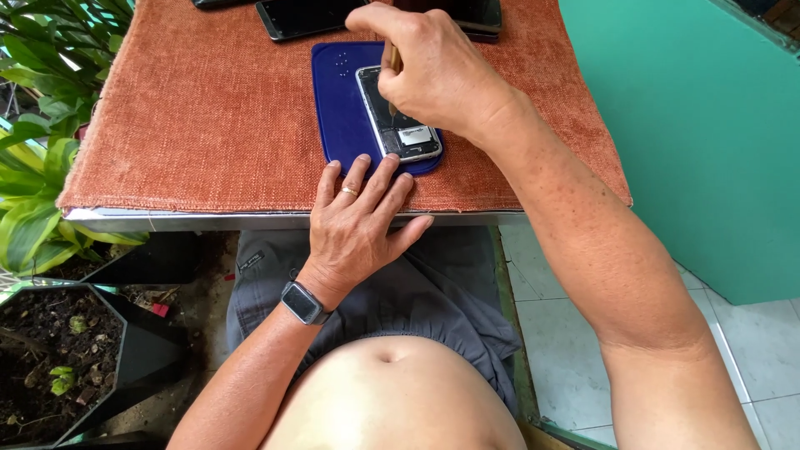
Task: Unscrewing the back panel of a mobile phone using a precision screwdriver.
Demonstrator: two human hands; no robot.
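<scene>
An opened phone (398, 115) with its back cover off lies face down on a dark blue mat (337, 117), its insides showing: dark parts along the middle and a pale rectangular piece near the end closest to the person. The phone sits toward the right side of the mat, slightly tilted.

Above the phone's far half, the right hand (433, 71) is curled, its fingers pressed together around a thin brownish tool (392, 62) whose tip points down into the phone's open body. The hand covers the phone's upper right part.

Just below the phone, the left hand (360, 218) lies flat with fingers spread, the fingertips resting on the near edge of the mat close to the phone's lower end, holding nothing. A ring sits on one finger, and a dark wristwatch (303, 302) is on that wrist.

The mat lies on an orange-brown woven cloth (208, 108) that covers the tabletop (167, 219), whose metal edge shows in front. Beyond the phone, at the far edge of the cloth, lie other dark phones (300, 17). Left of the tabletop stand green leafy plants (37, 125) and a black planter with soil (75, 358). To the right of the phone stands a teal wall (708, 125).
</scene>
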